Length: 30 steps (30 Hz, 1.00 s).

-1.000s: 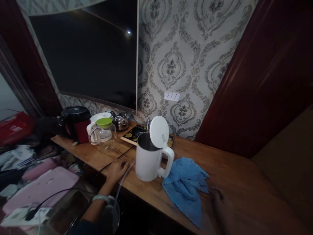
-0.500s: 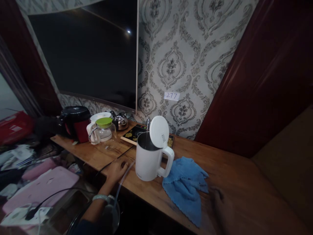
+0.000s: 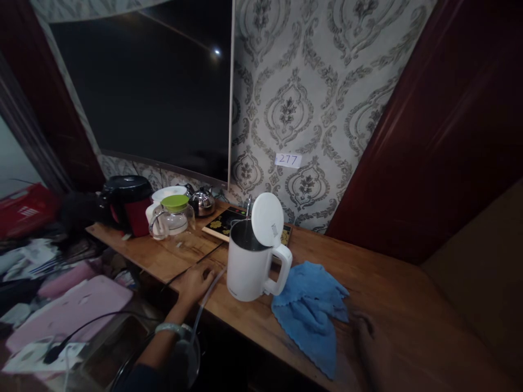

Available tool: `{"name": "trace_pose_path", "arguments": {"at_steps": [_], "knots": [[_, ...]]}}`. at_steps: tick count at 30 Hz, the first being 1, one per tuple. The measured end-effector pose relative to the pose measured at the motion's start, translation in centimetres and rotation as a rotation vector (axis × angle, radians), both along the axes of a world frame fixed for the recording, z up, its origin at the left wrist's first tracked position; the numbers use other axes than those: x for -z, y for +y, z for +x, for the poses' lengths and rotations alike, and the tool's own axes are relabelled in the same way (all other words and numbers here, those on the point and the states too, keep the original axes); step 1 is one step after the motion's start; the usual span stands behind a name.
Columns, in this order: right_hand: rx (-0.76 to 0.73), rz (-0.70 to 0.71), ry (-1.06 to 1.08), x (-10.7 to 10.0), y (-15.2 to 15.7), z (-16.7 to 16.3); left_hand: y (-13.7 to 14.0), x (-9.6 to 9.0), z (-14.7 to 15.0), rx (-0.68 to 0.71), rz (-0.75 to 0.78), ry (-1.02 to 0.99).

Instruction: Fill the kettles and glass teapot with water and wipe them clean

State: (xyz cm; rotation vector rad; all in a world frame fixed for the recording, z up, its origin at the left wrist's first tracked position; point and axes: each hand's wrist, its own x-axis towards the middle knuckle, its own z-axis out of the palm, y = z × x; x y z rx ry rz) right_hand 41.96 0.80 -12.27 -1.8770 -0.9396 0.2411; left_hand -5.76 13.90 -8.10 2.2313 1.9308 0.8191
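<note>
The white kettle [image 3: 247,275] stands upright on the tabletop [image 3: 388,283], mid-frame. Doing this well would mean leaving its base flat, its mouth lined up with the thin metal spout [image 3: 249,203] behind the rim, and the clear tube [image 3: 209,294] free of kinks. The left hand [image 3: 196,282], lower centre-left, rests loosely spread near that tube; the right hand [image 3: 371,343], lower right, is too dark to tell whether spread or closed. The kettle looks smooth and plain, its lid [image 3: 267,219] raised, its inside dark, the handle [image 3: 283,275] turned right, just beside the blue cloth [image 3: 310,310]
</note>
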Motion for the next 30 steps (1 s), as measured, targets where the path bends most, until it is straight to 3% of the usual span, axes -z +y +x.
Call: {"name": "trace_pose_path", "arguments": {"at_steps": [30], "knots": [[-0.018, -0.071, -0.015, 0.15, -0.29, 0.30, -0.21, -0.31, 0.09, 0.015, -0.013, -0.012]]}}
